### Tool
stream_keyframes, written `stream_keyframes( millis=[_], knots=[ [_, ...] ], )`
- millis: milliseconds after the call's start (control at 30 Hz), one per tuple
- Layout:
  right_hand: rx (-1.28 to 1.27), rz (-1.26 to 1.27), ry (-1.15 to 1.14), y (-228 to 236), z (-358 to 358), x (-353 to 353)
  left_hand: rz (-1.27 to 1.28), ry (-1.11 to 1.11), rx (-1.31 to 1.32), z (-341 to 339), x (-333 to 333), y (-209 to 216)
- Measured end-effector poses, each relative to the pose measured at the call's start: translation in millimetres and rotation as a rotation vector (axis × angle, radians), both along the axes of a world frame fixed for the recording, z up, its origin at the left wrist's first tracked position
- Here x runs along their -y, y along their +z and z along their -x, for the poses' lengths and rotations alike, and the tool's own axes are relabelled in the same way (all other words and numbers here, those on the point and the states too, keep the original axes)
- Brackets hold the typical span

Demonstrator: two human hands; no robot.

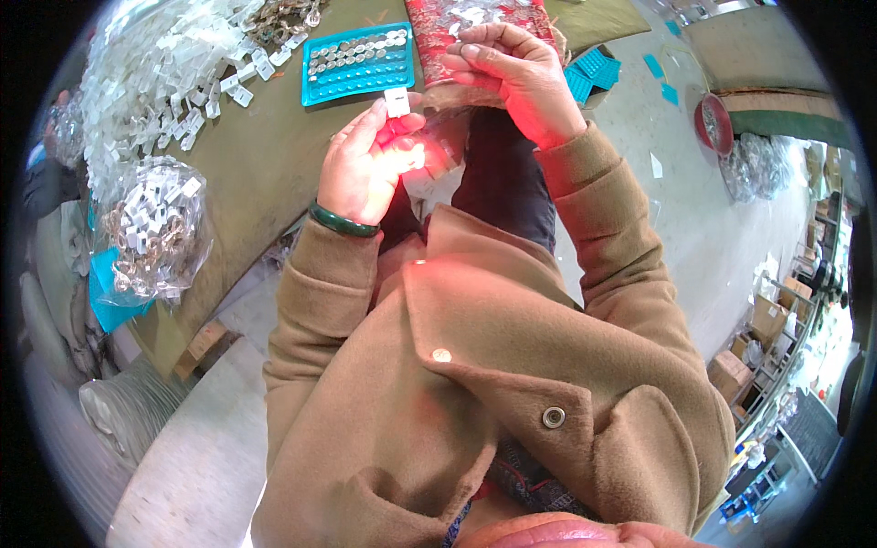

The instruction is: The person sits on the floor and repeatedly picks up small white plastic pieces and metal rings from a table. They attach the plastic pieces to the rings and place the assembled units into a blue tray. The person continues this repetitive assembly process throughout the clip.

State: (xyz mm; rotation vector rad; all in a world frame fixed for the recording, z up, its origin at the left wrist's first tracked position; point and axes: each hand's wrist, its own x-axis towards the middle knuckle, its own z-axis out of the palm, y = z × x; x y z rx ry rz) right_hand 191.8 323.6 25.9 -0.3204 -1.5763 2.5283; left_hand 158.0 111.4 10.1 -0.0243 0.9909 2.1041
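Note:
My left hand [364, 164], with a dark green bangle at its wrist, pinches a small white plastic tag [397, 102] upright between thumb and fingertips. Red light falls over its fingers. To the right and a little higher, my right hand [521, 78] is closed in a pinch, and whatever it holds is too small to make out. Beyond my left hand lies a turquoise tray [315, 94] with rows of small round metallic pieces in its far part. Past my right hand, a red patterned cloth [434, 64] carries loose whitish pieces.
A large heap of white plastic tags [174, 73] covers the table's far left. Nearer stands a clear plastic bag [155, 228] filled with tags and metallic pieces. More turquoise trays [594, 71] sit in a box at right. A red basin [714, 123] rests on the floor.

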Motion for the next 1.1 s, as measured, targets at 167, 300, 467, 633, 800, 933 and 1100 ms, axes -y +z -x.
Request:
stream_keyframes(
  millis=[167,300,467,633,800,933,1100],
  knots=[
    [0.015,0.175,0.108,4.6,-4.4,25.7,-0.042,0.071,0.037,-5.2,2.5,5.0],
    [0.032,0.102,0.111,3.5,-6.4,38.9,-0.037,0.080,0.043,-7.3,3.4,12.1],
    [-0.106,-0.057,0.056,-3.3,-4.9,57.9,-0.122,0.070,0.043,-11.1,3.5,18.6],
    [-0.240,-0.493,0.003,-5.0,-3.7,67.3,-0.051,0.090,0.066,-10.6,8.2,14.5],
    [-0.209,-0.683,0.095,5.1,-6.5,66.8,0.166,0.154,-0.266,-10.4,10.7,8.4],
    [-0.140,-0.589,0.239,12.9,0.2,63.0,0.050,0.120,-0.040,-2.8,18.9,12.1],
    [-0.142,-0.808,0.243,15.4,9.3,66.6,0.047,0.082,0.042,7.0,27.7,15.2]
  ],
)
